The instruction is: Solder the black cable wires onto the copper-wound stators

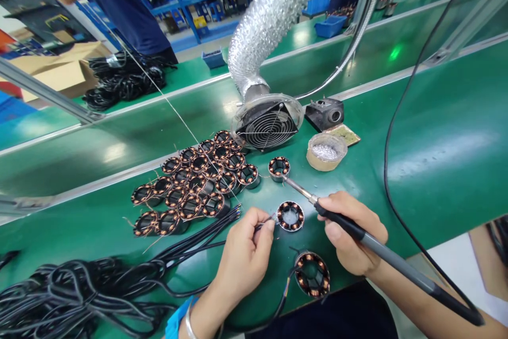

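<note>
My right hand (353, 233) is closed round a soldering iron (373, 244). The iron's tip reaches up to the left, at or just in front of a small copper-wound motor stator (279, 168); I cannot tell if they touch. Between thumb and fingers, my left hand (246, 246) pinches the end of a black cable (257, 228). Its thin wire ends point at a second stator (290, 216) lying flat just right of the fingertips. Nearer the table edge lies a third stator (313, 274), with a black cable and coloured wires running to its left side.
Several stators (190, 185) stand grouped at left, behind a heap of black cables (79, 291). A fume extractor hood (268, 125) on a silver duct hangs behind. A tub of solder bits (325, 151) and an iron holder (325, 113) sit at right. Another person (123, 6) stands across the bench.
</note>
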Tool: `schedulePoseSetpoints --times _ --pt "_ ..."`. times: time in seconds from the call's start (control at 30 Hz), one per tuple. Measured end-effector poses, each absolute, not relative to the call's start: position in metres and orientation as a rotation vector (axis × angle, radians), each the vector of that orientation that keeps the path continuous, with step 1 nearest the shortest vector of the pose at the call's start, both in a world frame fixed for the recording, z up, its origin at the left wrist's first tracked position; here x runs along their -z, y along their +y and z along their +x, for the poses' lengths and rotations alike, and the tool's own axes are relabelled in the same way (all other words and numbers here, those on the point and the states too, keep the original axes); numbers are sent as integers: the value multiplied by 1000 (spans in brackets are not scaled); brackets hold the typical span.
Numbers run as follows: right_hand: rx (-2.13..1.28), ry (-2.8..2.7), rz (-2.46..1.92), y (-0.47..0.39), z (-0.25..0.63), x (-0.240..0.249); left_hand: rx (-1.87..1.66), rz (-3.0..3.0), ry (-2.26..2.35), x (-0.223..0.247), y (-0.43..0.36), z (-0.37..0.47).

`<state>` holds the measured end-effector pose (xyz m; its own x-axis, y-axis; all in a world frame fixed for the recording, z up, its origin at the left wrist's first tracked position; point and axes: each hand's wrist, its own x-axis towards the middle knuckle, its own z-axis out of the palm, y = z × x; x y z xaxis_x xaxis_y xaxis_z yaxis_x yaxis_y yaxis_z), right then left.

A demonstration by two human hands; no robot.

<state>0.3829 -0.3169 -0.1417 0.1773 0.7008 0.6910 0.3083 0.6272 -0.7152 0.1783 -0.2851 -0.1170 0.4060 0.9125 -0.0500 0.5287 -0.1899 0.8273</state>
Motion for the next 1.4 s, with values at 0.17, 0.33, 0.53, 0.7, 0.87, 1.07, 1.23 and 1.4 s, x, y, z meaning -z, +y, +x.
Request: schedulePoseSetpoints --times 0.17,0.33,0.53,0.7,0.87,1.07,1.23,1.4 --pt "-418 -1522 -964 -308 377 134 -512 1694 1181 115 -281 175" --pt "-382 -1798 -852 -295 365 128 -509 1603 1090 115 -281 172" --pt "-216 -1943 -784 -291 361 134 -454 1716 1037 108 -282 173" --pt "-279 -1830 -813 -295 363 130 -429 1903 1157 103 -279 174" --pt "-273 -1865 -850 -299 358 131 -442 1724 1077 110 -279 171" --pt "-229 -1851 -826 -298 357 136 -493 1335 1013 122 -277 173" --pt "-242 -1828 -804 -297 360 143 -498 1157 1006 120 -276 176" --pt "-253 -1847 -794 -299 354 143 -484 1041 1018 117 -274 179"
